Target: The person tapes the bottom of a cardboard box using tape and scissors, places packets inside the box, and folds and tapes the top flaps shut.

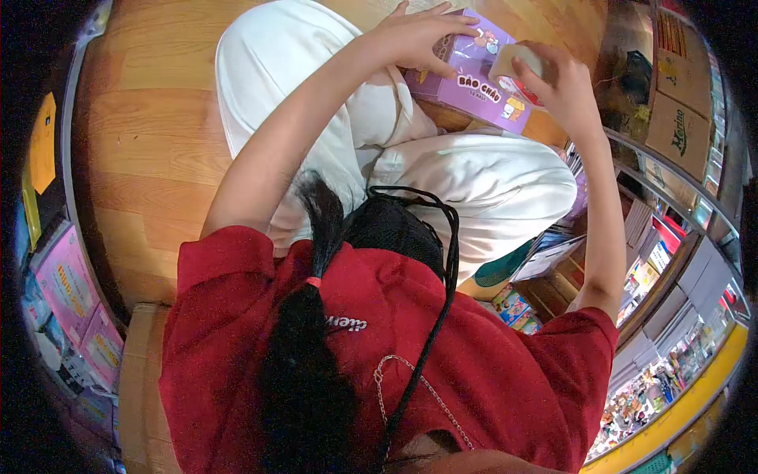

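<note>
A purple box (476,96) with white lettering and small cartoon figures lies near the top of the head view, just beyond my crossed legs. My left hand (418,38) is spread over the box's left side, thumb and fingers apart and touching it. Closed around a wide roll of pale tape (505,66) is my right hand (559,80). The roll is on or just above the right part of the box; whether it touches the surface cannot be made out. Part of the roll is hidden by my fingers.
Wooden floor (146,150) extends to the left. Pink packages (67,280) stand at the left edge. On the right are a metal shelf rail (671,166), cardboard boxes (677,136) and stacked books. A cardboard piece (144,379) is at the lower left.
</note>
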The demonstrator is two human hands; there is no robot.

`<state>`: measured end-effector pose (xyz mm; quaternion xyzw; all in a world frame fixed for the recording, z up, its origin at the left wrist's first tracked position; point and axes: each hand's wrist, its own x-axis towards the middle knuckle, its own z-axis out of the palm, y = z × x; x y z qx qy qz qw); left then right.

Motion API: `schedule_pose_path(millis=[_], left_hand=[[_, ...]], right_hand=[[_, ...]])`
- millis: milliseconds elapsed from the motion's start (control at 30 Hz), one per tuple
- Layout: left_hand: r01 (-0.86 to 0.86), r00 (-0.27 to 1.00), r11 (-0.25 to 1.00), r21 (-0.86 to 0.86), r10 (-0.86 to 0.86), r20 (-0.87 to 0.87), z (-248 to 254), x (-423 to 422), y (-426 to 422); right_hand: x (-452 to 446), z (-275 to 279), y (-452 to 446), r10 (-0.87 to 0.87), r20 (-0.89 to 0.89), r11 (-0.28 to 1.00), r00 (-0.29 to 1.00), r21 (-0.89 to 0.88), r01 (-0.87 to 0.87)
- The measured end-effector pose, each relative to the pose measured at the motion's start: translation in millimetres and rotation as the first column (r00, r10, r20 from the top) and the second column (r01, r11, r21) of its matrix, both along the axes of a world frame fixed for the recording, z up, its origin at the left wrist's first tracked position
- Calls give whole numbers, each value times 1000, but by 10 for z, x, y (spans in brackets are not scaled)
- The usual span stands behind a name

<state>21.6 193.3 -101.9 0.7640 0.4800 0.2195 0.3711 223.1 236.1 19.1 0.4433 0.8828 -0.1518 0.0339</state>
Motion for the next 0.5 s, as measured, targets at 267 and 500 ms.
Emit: schedule_pose_path(millis=[267, 500], left_hand=[[20, 999, 1000, 11, -20, -40, -43, 24, 37], [12, 995, 998, -55, -17, -100, 145, 32, 7]], right_hand=[[-104, -182, 98, 147, 58, 989, 987, 18, -148], [-192, -330, 28, 154, 134, 981, 979, 99, -168]])
